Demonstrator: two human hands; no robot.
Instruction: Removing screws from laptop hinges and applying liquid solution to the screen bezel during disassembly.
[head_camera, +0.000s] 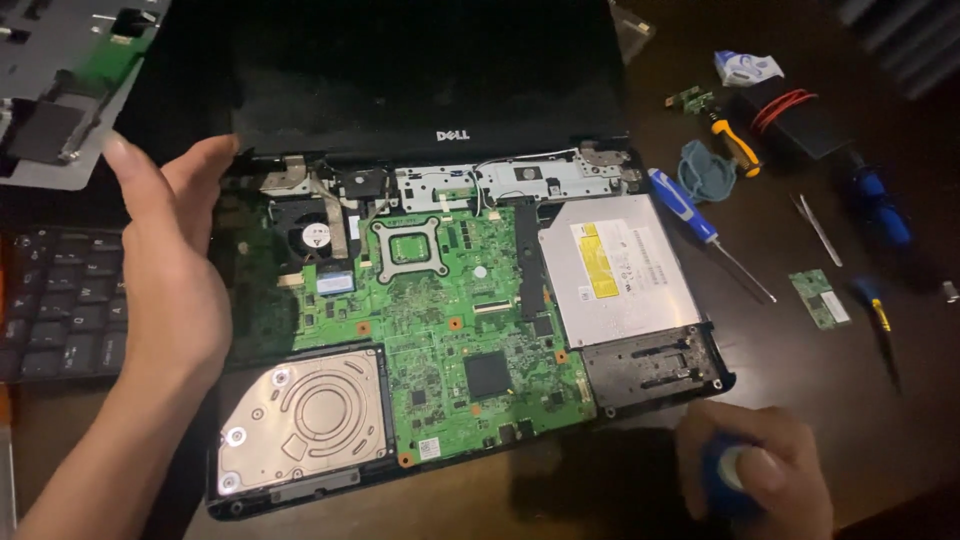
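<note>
While our left hand (165, 275) rests flat with loose fingers on the stiff, fragile laptop base (450, 330) at its left edge, our right hand (755, 480) grips a blue-handled tool (728, 472).

Repair workbench, opened laptop (450, 310) with bare circuit board, screwdrivers (700, 225), tweezers (820, 230) on dark table (800, 380)

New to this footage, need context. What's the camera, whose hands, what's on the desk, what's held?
One camera, worn on a person's head, looks down at their own bare hands. The left hand rests on the left edge of an opened laptop, its green circuit board, silver hard drive and optical drive exposed. The right hand has its grip on a blue-handled tool; its tip is hidden. On the dark table: a blue-and-white screwdriver, an orange one, tweezers, a small green board. A detached keyboard lies left.
</note>
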